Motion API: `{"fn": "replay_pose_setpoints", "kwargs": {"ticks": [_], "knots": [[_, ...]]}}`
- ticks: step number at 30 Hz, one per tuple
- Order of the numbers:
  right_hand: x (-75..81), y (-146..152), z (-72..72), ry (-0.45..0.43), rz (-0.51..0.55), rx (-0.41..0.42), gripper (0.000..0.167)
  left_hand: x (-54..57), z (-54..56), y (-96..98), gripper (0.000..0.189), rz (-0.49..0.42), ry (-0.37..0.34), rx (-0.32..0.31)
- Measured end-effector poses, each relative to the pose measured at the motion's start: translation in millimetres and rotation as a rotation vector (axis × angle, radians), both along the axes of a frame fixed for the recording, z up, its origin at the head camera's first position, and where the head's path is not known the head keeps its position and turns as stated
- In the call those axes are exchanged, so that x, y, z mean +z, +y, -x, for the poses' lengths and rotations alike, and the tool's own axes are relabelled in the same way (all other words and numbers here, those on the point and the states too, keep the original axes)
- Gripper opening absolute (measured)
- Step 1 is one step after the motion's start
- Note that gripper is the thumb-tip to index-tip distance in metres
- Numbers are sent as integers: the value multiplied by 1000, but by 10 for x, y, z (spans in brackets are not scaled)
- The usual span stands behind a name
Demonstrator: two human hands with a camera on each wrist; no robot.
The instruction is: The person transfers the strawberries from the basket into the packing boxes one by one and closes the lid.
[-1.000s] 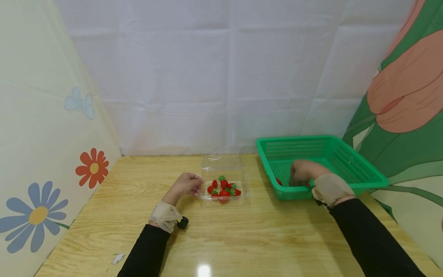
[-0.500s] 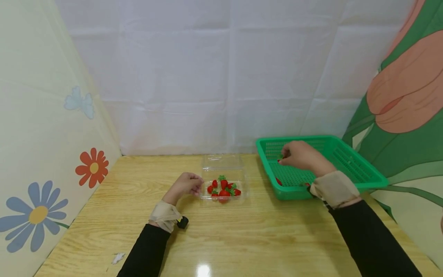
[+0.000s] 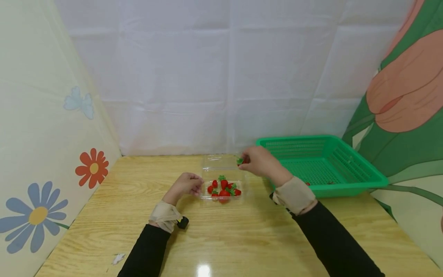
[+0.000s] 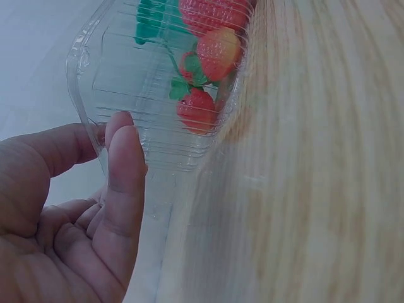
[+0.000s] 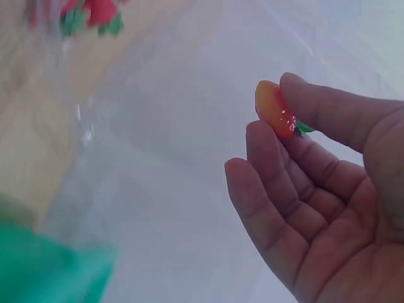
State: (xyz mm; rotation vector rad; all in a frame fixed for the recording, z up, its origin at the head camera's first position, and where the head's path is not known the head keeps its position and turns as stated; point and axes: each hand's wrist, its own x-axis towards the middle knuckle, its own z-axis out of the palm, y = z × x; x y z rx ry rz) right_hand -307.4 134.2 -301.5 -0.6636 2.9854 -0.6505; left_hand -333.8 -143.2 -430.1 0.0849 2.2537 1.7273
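Observation:
A clear plastic clamshell box (image 3: 221, 163) stands on the table with its hinged lid laid back. Several red strawberries (image 3: 224, 194) with green leaves lie in its base. At the box's left side, my left hand (image 3: 187, 184) pinches the rim between thumb and finger, as the left wrist view shows close up. My right hand (image 3: 261, 161) is raised beside the lid's right edge. Between its thumb and fingers it pinches a small strawberry (image 5: 274, 110), red with an orange-yellow part and a green leaf.
To the right stands a green plastic basket (image 3: 346, 188) with slotted walls; bits of red show low inside it, behind its front wall. White sheeting (image 3: 173, 77) hangs behind the table. A small white scrap (image 3: 118, 258) lies near the left front.
My right hand has come up out of the green basket with a strawberry and moved left to the box. The left hand has stayed at the box's rim.

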Motion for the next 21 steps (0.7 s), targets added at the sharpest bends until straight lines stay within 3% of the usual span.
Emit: {"fn": "replay_pose_setpoints", "kwargs": {"ticks": [9, 15, 21], "knots": [[-445, -438, 198, -89, 9, -8, 16, -5, 7, -9, 21, 0, -6, 2], [-718, -601, 301, -59, -20, 31, 20, 2, -2, -7, 22, 24, -7, 1], [-874, -696, 339, -69, -72, 33, 21, 6, 6, 2, 21, 29, -15, 10]]}}
